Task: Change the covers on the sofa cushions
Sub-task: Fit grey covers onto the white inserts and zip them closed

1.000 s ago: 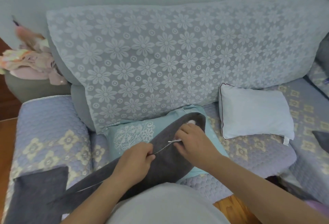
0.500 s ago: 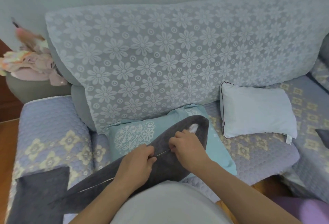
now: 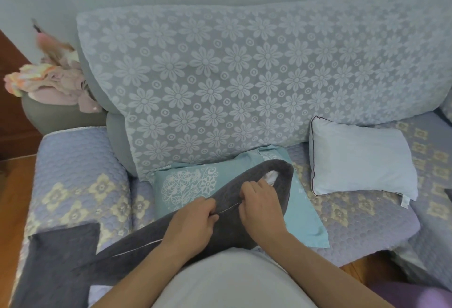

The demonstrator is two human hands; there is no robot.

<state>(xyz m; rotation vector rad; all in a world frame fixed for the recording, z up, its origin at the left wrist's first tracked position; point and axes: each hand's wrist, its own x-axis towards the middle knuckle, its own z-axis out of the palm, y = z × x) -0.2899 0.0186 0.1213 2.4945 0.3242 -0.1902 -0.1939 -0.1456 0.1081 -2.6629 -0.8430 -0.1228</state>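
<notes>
The fingers of the left hand (image 3: 193, 228) were curled round the zip edge of the dark grey cover (image 3: 247, 185), pinching the cloth at the seam. The fingers of the right hand (image 3: 261, 206) were curled too, pinching the same edge just beside the left hand, toward three o'clock of it; whether they held the zip pull itself could not be told. A thin pale zip line (image 3: 228, 208) ran between the two hands and showed again beyond the left wrist, toward eight o'clock. At the cover's far end, toward one o'clock of the right hand, its mouth gaped and a bit of white filling (image 3: 270, 176) showed inside.

The grey cover lay across a teal patterned cover (image 3: 186, 185), which was spread flat on the quilted sofa seat (image 3: 362, 217). Toward three o'clock of the hands a bare white cushion (image 3: 362, 158) lay on the seat, leaning against the big back cushion with the flower lace (image 3: 244, 82). Toward eight o'clock another dark grey cloth (image 3: 58, 251) hung over the quilted armrest (image 3: 73, 168). At ten o'clock a heap of pink clothes (image 3: 49, 80) sat beyond the armrest.
</notes>
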